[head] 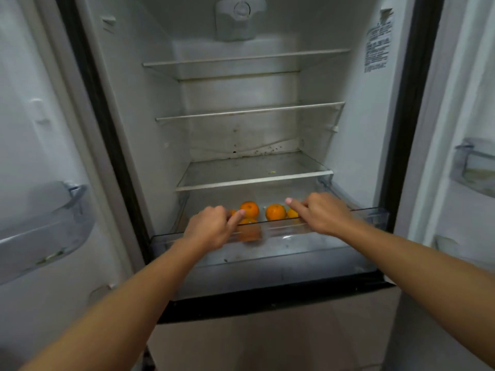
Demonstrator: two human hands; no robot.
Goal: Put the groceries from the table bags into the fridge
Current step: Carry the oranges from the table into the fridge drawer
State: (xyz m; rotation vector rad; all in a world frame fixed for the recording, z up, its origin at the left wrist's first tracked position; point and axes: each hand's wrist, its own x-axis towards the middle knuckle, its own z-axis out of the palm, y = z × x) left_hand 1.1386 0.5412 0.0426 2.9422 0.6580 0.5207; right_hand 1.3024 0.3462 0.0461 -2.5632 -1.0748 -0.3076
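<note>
Open fridge (134,108) ahead, white plastic walls inside, smooth and a little scuffed, dark rubber seal around the frame. Three clear glass shelves (251,180) with pale trim along their front edges, all flat and bare; dark specks and stains along the back wall above the lowest one. At the bottom, a clear plastic crisper drawer (369,218), pulled part-way out, glossy and see-through, with a rounded front rim. Inside it, near the front edge and toward the middle, several oranges (276,212): round, bright, faintly dimpled skin, one more dimly seen through the drawer's front wall. Left hand (211,228) at the drawer's front rim left of centre, fingers curled down over the edge, grip narrow and closed on the rim, a fingertip just beside the nearest orange. Right hand (324,212) at the same rim right of centre, fingers folded over the edge, grip closed on the rim, thumb stuck out toward the fruit. Both bare forearms reaching in from the lower corners. Door bins (53,210) of clear moulded plastic on the open door at left, curved and rounded at the corners; similar clear bins at far right. Printed label (377,44) high on the right inner wall, text too blurred to read. Plain beige lower panel below the drawer.
</note>
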